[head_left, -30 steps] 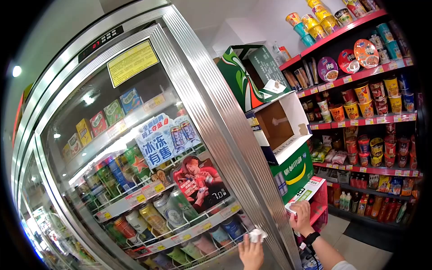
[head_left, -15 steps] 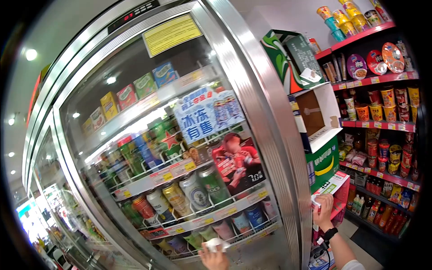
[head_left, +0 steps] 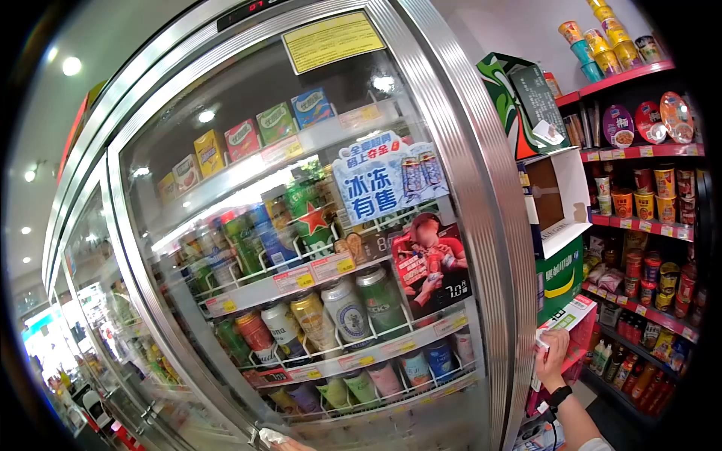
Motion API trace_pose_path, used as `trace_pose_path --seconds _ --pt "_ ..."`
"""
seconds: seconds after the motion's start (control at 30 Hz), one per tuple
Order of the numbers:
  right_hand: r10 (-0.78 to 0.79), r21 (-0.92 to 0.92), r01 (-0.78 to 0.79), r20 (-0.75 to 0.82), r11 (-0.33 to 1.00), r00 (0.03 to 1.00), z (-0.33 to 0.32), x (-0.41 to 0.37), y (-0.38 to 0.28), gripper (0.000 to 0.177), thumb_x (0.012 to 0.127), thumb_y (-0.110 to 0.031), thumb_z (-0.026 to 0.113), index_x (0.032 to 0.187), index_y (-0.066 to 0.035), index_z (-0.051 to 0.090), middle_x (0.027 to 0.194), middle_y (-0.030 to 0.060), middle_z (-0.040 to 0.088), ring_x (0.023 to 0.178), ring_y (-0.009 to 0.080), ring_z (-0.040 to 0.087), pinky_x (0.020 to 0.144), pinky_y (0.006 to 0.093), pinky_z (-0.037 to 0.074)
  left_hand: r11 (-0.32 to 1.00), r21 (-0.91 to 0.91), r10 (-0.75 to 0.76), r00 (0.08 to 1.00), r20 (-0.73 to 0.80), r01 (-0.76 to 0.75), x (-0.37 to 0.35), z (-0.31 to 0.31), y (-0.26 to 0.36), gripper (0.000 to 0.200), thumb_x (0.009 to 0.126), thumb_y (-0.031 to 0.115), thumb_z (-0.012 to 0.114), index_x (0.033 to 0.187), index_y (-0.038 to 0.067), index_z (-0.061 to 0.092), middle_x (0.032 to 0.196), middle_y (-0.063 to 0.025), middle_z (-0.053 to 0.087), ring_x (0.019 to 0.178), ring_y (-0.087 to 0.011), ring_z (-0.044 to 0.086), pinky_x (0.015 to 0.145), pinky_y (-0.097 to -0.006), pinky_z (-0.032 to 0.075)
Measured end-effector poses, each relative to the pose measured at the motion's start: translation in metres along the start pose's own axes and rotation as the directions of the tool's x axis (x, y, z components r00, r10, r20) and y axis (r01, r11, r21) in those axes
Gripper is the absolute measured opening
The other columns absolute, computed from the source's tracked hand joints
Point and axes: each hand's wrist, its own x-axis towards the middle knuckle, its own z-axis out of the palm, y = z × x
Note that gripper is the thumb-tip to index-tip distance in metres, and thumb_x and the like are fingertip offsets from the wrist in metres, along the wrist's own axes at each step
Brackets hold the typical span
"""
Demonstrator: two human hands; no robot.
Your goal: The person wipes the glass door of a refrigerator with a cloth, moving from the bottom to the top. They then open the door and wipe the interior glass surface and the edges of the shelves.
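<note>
My left hand shows only in part at the bottom edge. It is closed on a crumpled white tissue, beside the metal handle of the glass fridge door. At the right, my right hand, with a dark watch band on the wrist, is raised next to the fridge's metal frame. Its fingers are curled round a small white thing too small to name. Behind the glass stand rows of drink cans, bottles and small drink cartons.
Stacked cardboard boxes stand right of the fridge, close to my right hand. Beyond them are red-edged shelves of cup noodles and snacks. More glass doors run off to the left. A blue-and-white sign hangs on the glass.
My left hand has moved down and left with the tissue, from the lower glass to beside the door handle. The view has shifted; my right hand stays beside the frame.
</note>
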Motion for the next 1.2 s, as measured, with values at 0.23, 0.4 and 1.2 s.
trace_pose_path --seconds 0.23,0.4,1.2 --pt "-0.004 -0.005 0.004 -0.017 1.000 1.000 0.000 0.000 -0.001 0.020 0.075 -0.014 0.049 0.091 -0.003 0.052 0.095 0.0143 0.054 0.097 0.0338 0.049 0.096 0.0495 0.031 0.998 0.007 0.061 0.997 -0.043 -0.061 -0.022 0.028 0.049 0.045 0.093 0.011 0.042 0.129 -0.015 0.033 0.132 -0.0335 0.036 0.126 -0.0428 0.032 0.108 -0.0414 0.023" --pt "-0.019 0.002 0.019 -0.039 1.000 0.999 0.000 0.001 0.000 0.020 0.073 -0.011 0.052 0.091 -0.004 0.052 0.095 0.0125 0.055 0.095 0.0316 0.049 0.094 0.0480 0.033 0.832 -0.181 0.503 0.851 -0.153 -0.524 -0.065 0.113 0.053 0.036 0.091 0.007 0.044 0.122 -0.012 0.044 0.130 -0.0325 0.039 0.125 -0.0487 0.029 0.108 -0.0509 0.021" --pt "-0.008 -0.007 0.008 0.015 1.000 1.000 -0.003 0.001 -0.001 0.021 0.074 -0.012 0.050 0.093 -0.002 0.051 0.096 0.0147 0.053 0.098 0.0336 0.048 0.097 0.0496 0.031 0.538 0.116 0.843 0.531 -0.084 -0.835 -0.035 0.106 0.061 0.044 0.086 0.013 0.050 0.127 -0.003 0.047 0.128 -0.0253 0.046 0.127 -0.0449 0.034 0.108 -0.0535 0.015"
